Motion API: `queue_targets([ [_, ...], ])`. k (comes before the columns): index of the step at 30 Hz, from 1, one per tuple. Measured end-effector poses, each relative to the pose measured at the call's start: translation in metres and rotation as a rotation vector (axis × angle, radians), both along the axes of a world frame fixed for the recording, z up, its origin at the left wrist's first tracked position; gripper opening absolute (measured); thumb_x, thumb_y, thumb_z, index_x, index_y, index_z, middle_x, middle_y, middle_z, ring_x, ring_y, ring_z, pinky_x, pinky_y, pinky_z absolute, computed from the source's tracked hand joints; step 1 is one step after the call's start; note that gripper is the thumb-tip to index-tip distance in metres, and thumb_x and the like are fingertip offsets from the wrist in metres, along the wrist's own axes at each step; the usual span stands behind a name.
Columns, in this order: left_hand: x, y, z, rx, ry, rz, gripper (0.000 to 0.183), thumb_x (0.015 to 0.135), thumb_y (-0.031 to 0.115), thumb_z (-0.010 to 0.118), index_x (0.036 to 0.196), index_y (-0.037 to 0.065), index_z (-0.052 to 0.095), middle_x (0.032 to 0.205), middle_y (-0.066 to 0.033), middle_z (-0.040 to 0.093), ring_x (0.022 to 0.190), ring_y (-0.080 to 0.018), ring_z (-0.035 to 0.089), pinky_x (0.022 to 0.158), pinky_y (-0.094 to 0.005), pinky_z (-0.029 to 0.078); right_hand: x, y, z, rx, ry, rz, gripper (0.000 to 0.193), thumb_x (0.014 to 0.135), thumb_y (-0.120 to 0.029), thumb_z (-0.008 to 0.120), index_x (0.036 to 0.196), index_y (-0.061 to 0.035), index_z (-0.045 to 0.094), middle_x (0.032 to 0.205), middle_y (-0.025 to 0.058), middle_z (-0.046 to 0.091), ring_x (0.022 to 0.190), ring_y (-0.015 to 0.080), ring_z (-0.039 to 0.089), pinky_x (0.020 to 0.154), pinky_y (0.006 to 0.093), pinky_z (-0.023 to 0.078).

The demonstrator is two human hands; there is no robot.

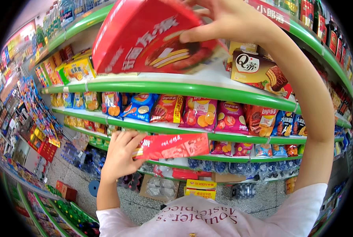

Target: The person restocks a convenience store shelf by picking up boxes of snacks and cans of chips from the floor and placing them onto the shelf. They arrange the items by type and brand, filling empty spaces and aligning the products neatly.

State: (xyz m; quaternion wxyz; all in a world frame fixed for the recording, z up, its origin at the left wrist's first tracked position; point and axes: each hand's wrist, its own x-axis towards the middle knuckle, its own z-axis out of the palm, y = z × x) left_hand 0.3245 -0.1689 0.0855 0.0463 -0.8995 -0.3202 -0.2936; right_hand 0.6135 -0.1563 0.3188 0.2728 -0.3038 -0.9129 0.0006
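High in front of me, my right hand [230, 19] grips a large red snack box [139, 37] by its right side. Its thumb lies across the pictured round pies on the front. The box is tilted and hides part of the upper shelf behind it. Lower and to the left, my left hand [123, 152] is wrapped round the left end of a smaller, flat red box [180, 146]. That box is held out level, in front of the lower shelves. The palm side of my left hand is hidden.
A brown and yellow cake box [257, 73] stands on the shelf with the green edge [176, 87]. Below sit several chip bags [200, 112]. Bottles [332, 37] line the top right. Yellow cartons [200, 189] and a cardboard tray [145, 187] are low down.
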Motion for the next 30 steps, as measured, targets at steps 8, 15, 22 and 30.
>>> queue_targets([
  [8, -0.022, -0.008, -0.013, -0.038, 0.038, 0.075, 0.063, 0.049, 0.019, 0.081, 0.108, 0.006, 0.061, 0.1, -0.0084, 0.059, 0.093, -0.027, 0.054, 0.086, -0.0385, 0.037, 0.015, 0.05, -0.02, 0.307, -0.58, 0.05, 0.049, 0.072, -0.009, 0.071, 0.113, -0.0111, 0.045, 0.116, 0.0104, 0.055, 0.109, 0.0327, 0.054, 0.088, 0.041, 0.047],
  [15, -0.038, -0.008, -0.031, -0.131, -0.005, 0.109, 0.066, 0.05, 0.019, 0.081, 0.111, 0.008, 0.06, 0.1, -0.0072, 0.058, 0.095, -0.0264, 0.054, 0.088, -0.038, 0.036, 0.068, 0.09, -0.036, 0.311, -0.624, -0.181, 0.04, 0.083, -0.012, 0.056, 0.12, -0.0218, 0.043, 0.132, 0.0066, 0.047, 0.098, 0.035, 0.061, 0.081, 0.0389, 0.052],
  [22, -0.04, -0.001, -0.047, -0.158, -0.021, 0.133, 0.065, 0.046, 0.02, 0.082, 0.107, 0.008, 0.062, 0.1, -0.0076, 0.06, 0.093, -0.0283, 0.054, 0.087, -0.038, 0.038, 0.088, 0.136, -0.039, 0.156, -0.736, -0.34, 0.049, 0.087, -0.007, 0.044, 0.127, -0.0349, 0.04, 0.118, 0.0074, 0.054, 0.1, 0.0329, 0.06, 0.08, 0.0385, 0.05],
  [30, -0.058, 0.0, -0.032, -0.14, -0.058, 0.149, 0.06, 0.05, 0.02, 0.081, 0.106, 0.008, 0.063, 0.1, -0.0057, 0.06, 0.093, -0.025, 0.055, 0.086, -0.0379, 0.037, 0.078, 0.189, -0.034, 0.017, -0.738, -0.187, 0.051, 0.085, -0.002, 0.039, 0.13, -0.0237, 0.045, 0.127, 0.0085, 0.052, 0.104, 0.0293, 0.058, 0.084, 0.0349, 0.049],
])
